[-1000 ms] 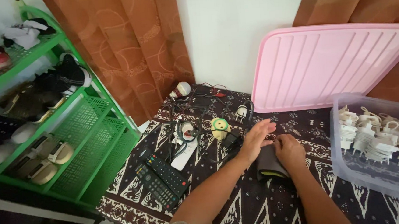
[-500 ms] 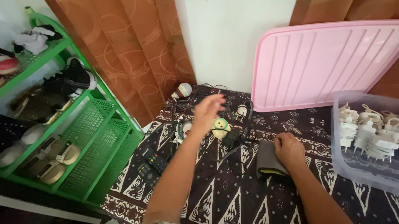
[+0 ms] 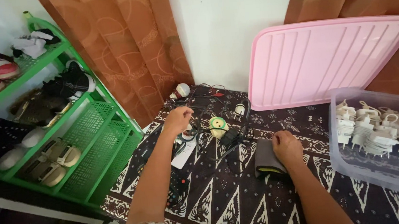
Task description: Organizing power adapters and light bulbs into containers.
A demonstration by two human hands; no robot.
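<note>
The left hand (image 3: pixel 178 119) has stretched out to the tangle of black cables (image 3: pixel 209 120) at the far left of the patterned cloth (image 3: pixel 243 198), its fingers curled down into the heap beside a small white-and-black gadget (image 3: pixel 185 132); whether they have actually closed on a cable cannot be told from this angle. The right hand (image 3: pixel 287 149) lies flat and loosely closed on a folded grey pouch (image 3: pixel 266 159) with a yellow edge, pressing it to the cloth. The heap lies ahead and to the left of both hands, its spread running roughly left to right along the wall, and the left hand is the nearer one (the right is well apart from it). Half a second ago the left hand was open in the air above the round green-and-cream socket (image 3: pixel 218 126); now it is lower and further left, down among the cables, while the right hand has stayed on the pouch.
</note>
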